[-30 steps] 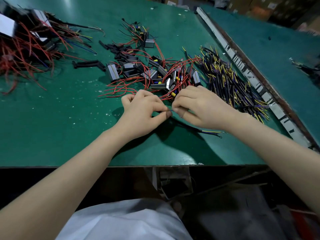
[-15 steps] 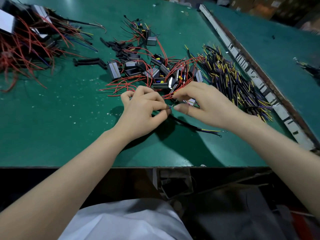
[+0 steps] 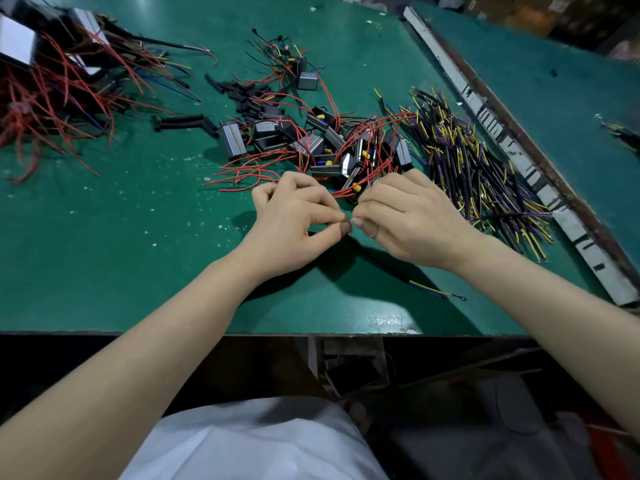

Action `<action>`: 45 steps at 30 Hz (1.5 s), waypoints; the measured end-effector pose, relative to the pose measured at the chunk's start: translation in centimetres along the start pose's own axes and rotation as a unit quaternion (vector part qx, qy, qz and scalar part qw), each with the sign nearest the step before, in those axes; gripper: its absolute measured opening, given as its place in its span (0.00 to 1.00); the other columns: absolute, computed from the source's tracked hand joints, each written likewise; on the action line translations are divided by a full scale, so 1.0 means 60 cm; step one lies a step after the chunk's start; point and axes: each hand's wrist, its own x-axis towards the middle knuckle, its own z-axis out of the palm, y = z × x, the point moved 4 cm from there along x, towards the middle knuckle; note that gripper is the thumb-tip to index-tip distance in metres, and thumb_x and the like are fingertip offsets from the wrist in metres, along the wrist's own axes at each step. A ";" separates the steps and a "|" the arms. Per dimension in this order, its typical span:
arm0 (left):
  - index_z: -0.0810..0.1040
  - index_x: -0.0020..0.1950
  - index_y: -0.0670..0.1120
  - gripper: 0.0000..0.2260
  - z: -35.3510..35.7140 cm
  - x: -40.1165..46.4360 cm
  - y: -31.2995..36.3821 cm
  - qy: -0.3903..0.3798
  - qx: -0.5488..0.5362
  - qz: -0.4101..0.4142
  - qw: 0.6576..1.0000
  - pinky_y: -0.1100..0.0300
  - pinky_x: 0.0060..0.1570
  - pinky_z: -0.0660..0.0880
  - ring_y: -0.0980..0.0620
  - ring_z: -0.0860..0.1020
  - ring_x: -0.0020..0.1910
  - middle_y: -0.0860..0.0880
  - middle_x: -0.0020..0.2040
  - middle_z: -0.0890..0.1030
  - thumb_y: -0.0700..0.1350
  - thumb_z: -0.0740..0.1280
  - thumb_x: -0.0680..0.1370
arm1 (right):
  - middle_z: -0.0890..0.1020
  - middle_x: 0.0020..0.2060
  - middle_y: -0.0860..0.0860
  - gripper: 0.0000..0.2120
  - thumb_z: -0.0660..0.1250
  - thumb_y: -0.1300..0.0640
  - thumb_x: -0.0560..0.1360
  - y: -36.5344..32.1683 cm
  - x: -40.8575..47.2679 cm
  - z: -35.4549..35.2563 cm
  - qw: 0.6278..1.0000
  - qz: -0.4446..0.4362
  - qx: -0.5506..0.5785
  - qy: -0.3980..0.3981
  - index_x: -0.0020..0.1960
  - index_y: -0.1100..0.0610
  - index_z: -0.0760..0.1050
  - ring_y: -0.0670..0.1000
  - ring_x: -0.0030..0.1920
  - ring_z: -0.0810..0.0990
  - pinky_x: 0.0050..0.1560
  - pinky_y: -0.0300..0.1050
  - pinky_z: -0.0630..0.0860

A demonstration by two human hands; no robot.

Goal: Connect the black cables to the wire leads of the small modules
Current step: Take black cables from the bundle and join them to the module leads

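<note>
Both hands meet just above the green surface (image 3: 104, 265), close to its near edge. The left hand (image 3: 294, 220) has its fingers curled and pinches something very thin between thumb and forefinger. The right hand (image 3: 408, 220) pinches in the same way, and the two pinches touch each other. The joint itself is hidden by the fingertips, so I cannot tell if the wire ends are already joined.

One black cable (image 3: 384, 268) runs from under the right hand toward the near edge and ends in yellow and blue leads with a small ring terminal (image 3: 462, 298). The small modules (image 3: 325, 150) lie in a heap with red wire leads (image 3: 249, 171) just behind the hands. The pile of spare black cables (image 3: 478, 168) is to the right of them.

To do this step well, I think the two bare ends must be kept aligned and tight while they are twisted, with the pinches near to the tips, and the module's red lead should not be pulled hard.

No brand, label or writing can be read anywhere here.
</note>
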 end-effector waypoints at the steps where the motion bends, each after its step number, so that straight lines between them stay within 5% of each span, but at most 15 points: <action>1: 0.84 0.42 0.54 0.09 -0.001 0.000 0.001 0.003 0.001 0.003 1.000 0.48 0.55 0.56 0.54 0.69 0.57 0.63 0.44 0.77 0.54 0.65 0.75 | 0.81 0.39 0.53 0.11 0.62 0.57 0.79 0.001 0.002 0.001 0.999 0.016 0.019 -0.027 0.43 0.60 0.80 0.56 0.39 0.79 0.37 0.48 0.70; 4: 0.84 0.42 0.54 0.09 -0.005 0.000 0.003 0.030 0.000 0.008 1.000 0.49 0.53 0.56 0.53 0.70 0.56 0.60 0.44 0.79 0.54 0.65 0.74 | 0.79 0.38 0.53 0.12 0.60 0.55 0.78 0.004 0.013 0.009 0.973 0.141 0.137 -0.121 0.43 0.60 0.78 0.56 0.40 0.75 0.42 0.50 0.66; 6: 0.84 0.41 0.53 0.08 -0.009 0.000 0.003 0.055 0.008 0.009 0.998 0.53 0.50 0.54 0.52 0.70 0.55 0.59 0.43 0.79 0.52 0.66 0.74 | 0.77 0.35 0.51 0.12 0.59 0.57 0.78 0.003 0.019 0.021 0.918 0.270 0.246 -0.156 0.39 0.56 0.77 0.50 0.38 0.72 0.43 0.49 0.68; 10: 0.84 0.38 0.51 0.07 -0.010 -0.001 0.006 0.075 0.062 0.025 0.995 0.53 0.49 0.53 0.50 0.72 0.52 0.58 0.40 0.78 0.48 0.68 0.74 | 0.72 0.25 0.48 0.15 0.57 0.58 0.76 -0.004 0.025 0.047 0.671 0.525 0.488 -0.190 0.31 0.53 0.69 0.47 0.26 0.71 0.36 0.42 0.68; 12: 0.83 0.36 0.51 0.08 -0.009 -0.001 0.006 0.083 0.065 0.016 0.994 0.53 0.48 0.53 0.50 0.73 0.52 0.58 0.40 0.79 0.48 0.68 0.74 | 0.73 0.23 0.45 0.14 0.58 0.55 0.76 -0.001 0.025 0.049 0.617 0.551 0.510 -0.235 0.32 0.52 0.70 0.45 0.25 0.74 0.36 0.43 0.65; 15: 0.84 0.38 0.52 0.07 -0.011 0.001 -0.001 0.084 0.034 -0.015 0.996 0.54 0.48 0.52 0.51 0.72 0.53 0.59 0.41 0.79 0.49 0.67 0.74 | 0.79 0.27 0.44 0.16 0.59 0.51 0.79 0.018 0.025 0.034 0.679 0.515 0.478 -0.212 0.35 0.52 0.77 0.45 0.31 0.77 0.38 0.43 0.70; 19: 0.84 0.40 0.53 0.07 -0.005 0.002 -0.007 0.063 0.009 -0.034 0.997 0.55 0.50 0.52 0.53 0.69 0.55 0.60 0.43 0.78 0.51 0.69 0.75 | 0.81 0.42 0.51 0.11 0.61 0.51 0.80 0.024 0.017 -0.002 0.925 0.307 0.215 -0.062 0.50 0.57 0.79 0.55 0.45 0.78 0.47 0.53 0.73; 22: 0.85 0.43 0.54 0.05 -0.003 0.003 -0.007 0.054 -0.013 -0.047 0.997 0.53 0.54 0.53 0.55 0.68 0.56 0.62 0.43 0.77 0.51 0.69 0.76 | 0.82 0.46 0.52 0.10 0.64 0.55 0.79 0.001 0.002 -0.013 0.991 0.126 0.030 0.029 0.51 0.58 0.81 0.57 0.44 0.80 0.40 0.50 0.71; 30: 0.85 0.43 0.53 0.06 -0.006 0.002 -0.005 0.019 -0.063 -0.055 0.996 0.52 0.59 0.53 0.58 0.67 0.57 0.60 0.45 0.78 0.52 0.69 0.75 | 0.83 0.42 0.50 0.07 0.67 0.56 0.78 -0.004 0.003 -0.004 0.993 0.056 -0.042 0.094 0.44 0.56 0.83 0.54 0.44 0.82 0.39 0.47 0.72; 37: 0.82 0.40 0.56 0.06 -0.010 0.003 0.007 0.016 -0.074 -0.018 0.997 0.52 0.57 0.56 0.55 0.68 0.57 0.61 0.44 0.77 0.53 0.67 0.74 | 0.81 0.40 0.53 0.09 0.64 0.57 0.77 0.012 0.012 -0.011 0.988 0.085 0.119 -0.039 0.44 0.61 0.80 0.58 0.44 0.78 0.42 0.51 0.70; 40: 0.85 0.41 0.51 0.08 -0.015 0.001 0.010 0.050 -0.052 -0.005 0.997 0.44 0.57 0.60 0.51 0.71 0.55 0.58 0.43 0.78 0.51 0.67 0.73 | 0.80 0.39 0.52 0.08 0.64 0.56 0.77 0.017 0.024 -0.006 0.952 0.192 0.218 -0.102 0.44 0.59 0.79 0.55 0.44 0.75 0.47 0.56 0.71; 42: 0.85 0.41 0.50 0.07 -0.017 -0.001 0.010 0.075 -0.012 0.002 0.997 0.45 0.52 0.59 0.49 0.72 0.54 0.56 0.42 0.79 0.49 0.68 0.73 | 0.80 0.38 0.50 0.07 0.64 0.56 0.77 0.016 0.033 0.006 0.912 0.278 0.262 -0.150 0.44 0.57 0.79 0.48 0.41 0.74 0.48 0.47 0.71; 45: 0.85 0.38 0.47 0.06 -0.016 -0.002 0.009 0.113 0.050 0.017 0.992 0.48 0.47 0.58 0.47 0.74 0.52 0.54 0.40 0.79 0.46 0.70 0.73 | 0.72 0.25 0.47 0.12 0.61 0.57 0.76 0.016 0.041 0.022 0.792 0.440 0.383 -0.183 0.36 0.58 0.77 0.43 0.28 0.69 0.30 0.35 0.66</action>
